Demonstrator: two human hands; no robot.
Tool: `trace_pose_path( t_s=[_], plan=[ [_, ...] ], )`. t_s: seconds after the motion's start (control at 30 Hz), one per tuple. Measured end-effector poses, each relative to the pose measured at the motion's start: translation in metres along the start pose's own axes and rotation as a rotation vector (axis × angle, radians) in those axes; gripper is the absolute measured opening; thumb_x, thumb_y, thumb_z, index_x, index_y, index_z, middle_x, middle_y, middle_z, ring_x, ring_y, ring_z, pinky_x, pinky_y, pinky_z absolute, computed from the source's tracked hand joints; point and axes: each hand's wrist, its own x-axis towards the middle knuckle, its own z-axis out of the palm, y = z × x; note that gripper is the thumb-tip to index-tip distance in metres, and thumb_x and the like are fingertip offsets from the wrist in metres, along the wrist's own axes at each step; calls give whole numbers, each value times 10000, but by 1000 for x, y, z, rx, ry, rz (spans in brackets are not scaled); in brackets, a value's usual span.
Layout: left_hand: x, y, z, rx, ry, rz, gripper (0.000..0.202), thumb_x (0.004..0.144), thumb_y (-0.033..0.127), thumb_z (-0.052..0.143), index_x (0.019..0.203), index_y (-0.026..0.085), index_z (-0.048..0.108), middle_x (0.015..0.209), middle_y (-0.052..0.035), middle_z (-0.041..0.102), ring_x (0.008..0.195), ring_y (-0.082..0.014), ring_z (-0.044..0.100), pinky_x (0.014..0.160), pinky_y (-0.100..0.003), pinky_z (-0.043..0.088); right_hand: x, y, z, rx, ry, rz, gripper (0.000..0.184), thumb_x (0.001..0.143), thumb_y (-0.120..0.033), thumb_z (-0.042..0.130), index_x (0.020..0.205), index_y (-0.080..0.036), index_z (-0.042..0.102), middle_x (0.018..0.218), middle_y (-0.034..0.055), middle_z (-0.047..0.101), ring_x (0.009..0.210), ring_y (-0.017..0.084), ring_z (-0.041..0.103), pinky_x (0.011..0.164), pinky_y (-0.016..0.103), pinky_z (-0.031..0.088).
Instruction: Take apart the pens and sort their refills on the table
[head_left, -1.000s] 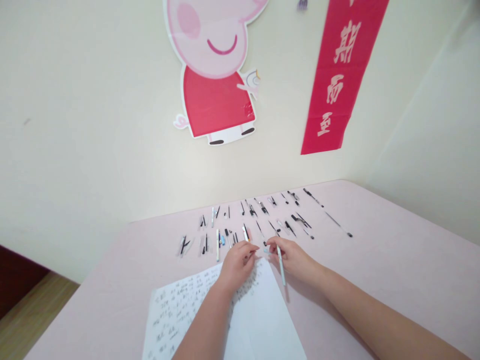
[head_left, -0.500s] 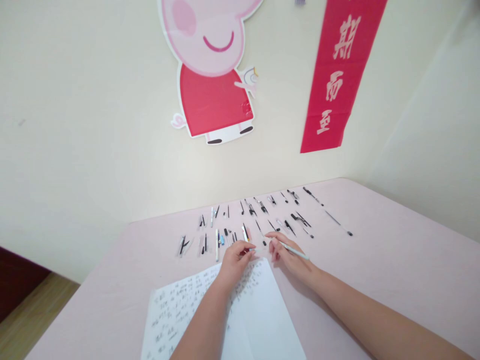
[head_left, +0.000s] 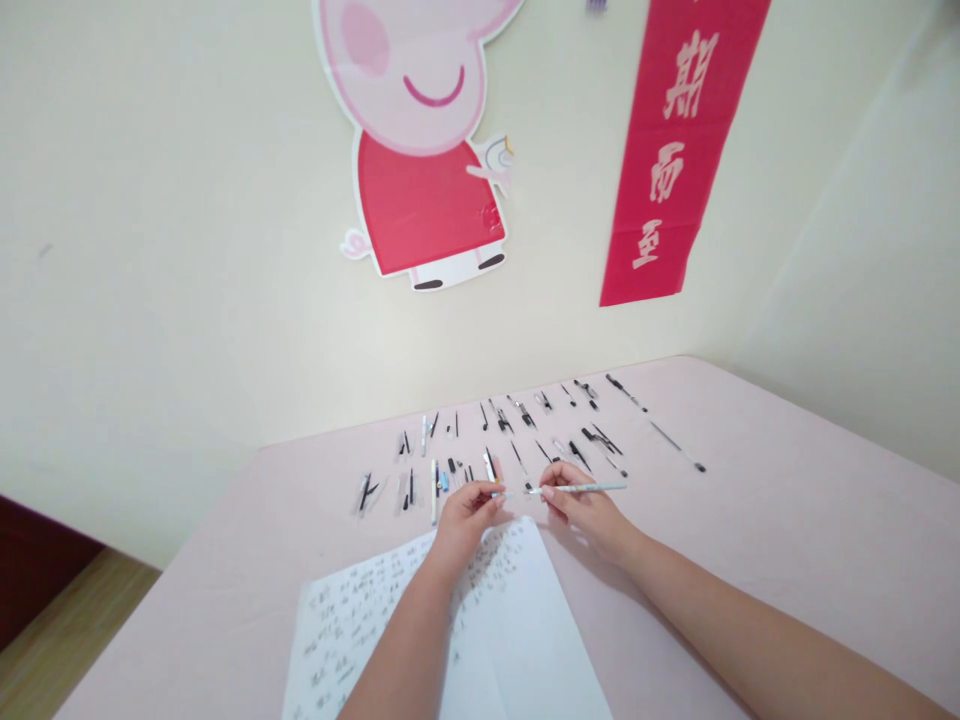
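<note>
My right hand (head_left: 576, 498) pinches a slim pale pen (head_left: 596, 487), held nearly level. Its pointed end faces left, and the barrel sticks out past my hand to the right. Close by on the left, my left hand (head_left: 471, 507) is closed in a pinch on a small pale, see-through piece (head_left: 508, 495) that looks like a pen cap. A small gap separates this piece from the pen's tip. Both hands are just above the top edge of a paper sheet (head_left: 525, 640) with rows of handwriting. My left forearm crosses over the sheet.
Two rows of pens, refills and caps lie beyond my hands, among them a black pen (head_left: 626, 392) and a long refill (head_left: 677, 446). A pink cloth (head_left: 780, 560) covers the table. Behind it, the wall carries a cartoon pig cutout (head_left: 431, 200) and a red banner (head_left: 664, 200).
The pen in my right hand has swung from a slant to nearly level, its tip now pointing at the piece in my left hand. My left hand has shifted slightly left.
</note>
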Motion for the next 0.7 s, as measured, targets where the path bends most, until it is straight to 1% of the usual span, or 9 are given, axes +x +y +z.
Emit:
trace_pose_path(
  t_s=[0.2,0.37,0.53,0.7],
  plan=[
    [-3,4,2,-30,-35,-7,271,604,340,736,781,140,687,693,-33,630,625,-110,543,596,-231,439,-1,-2,1,-58,-2,24,264,719,-433,616,740,-194,505,580,-53,456,491,89,401,467,218,304],
    [-4,6,5,-96,-86,-61,289,589,345,751,775,135,683,683,-35,636,621,-112,547,604,-237,430,-2,-1,3,-44,-15,42,280,700,-434,640,763,-185,529,618,-38,500,510,88,433,479,219,329],
    [-6,10,8,-92,-151,-70,279,574,339,762,751,139,683,684,-37,659,603,-109,551,593,-231,411,-3,-3,6,-37,-18,80,305,670,-453,662,729,-175,555,578,-35,507,509,92,448,485,222,345],
    [-7,10,10,-119,-150,-99,269,550,335,774,708,141,673,665,-30,661,603,-112,564,610,-239,421,-1,-2,4,-29,9,87,324,642,-466,676,685,-164,567,553,-35,510,501,88,446,493,222,346]
  ],
)
